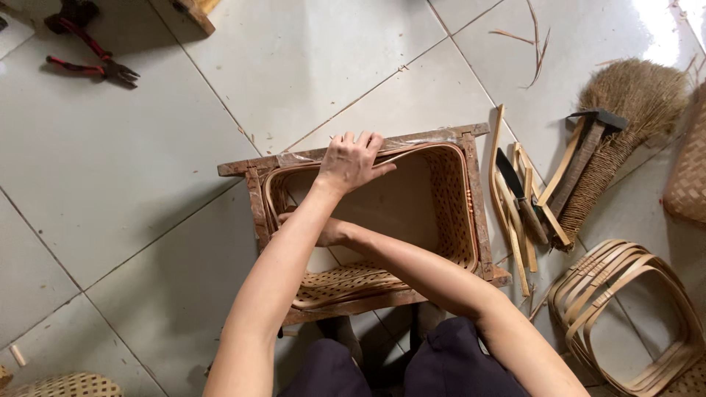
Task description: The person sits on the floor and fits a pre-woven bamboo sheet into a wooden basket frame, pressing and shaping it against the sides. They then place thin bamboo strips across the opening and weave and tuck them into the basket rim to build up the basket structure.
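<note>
broom (pixel 632 103), bamboo hoops (pixel 625 309) beside basket (pixel 441 213)

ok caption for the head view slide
Left hand presses woven bamboo basket rim inside wooden frame; right hand reaches inside.

One woven basket (pixel 434 206) sits in one wooden frame (pixel 254 167), with two hands at it. One pair of pliers (pixel 92 62), one broom (pixel 625 110) and one stack of bamboo hoops (pixel 625 309) lie around.
</note>
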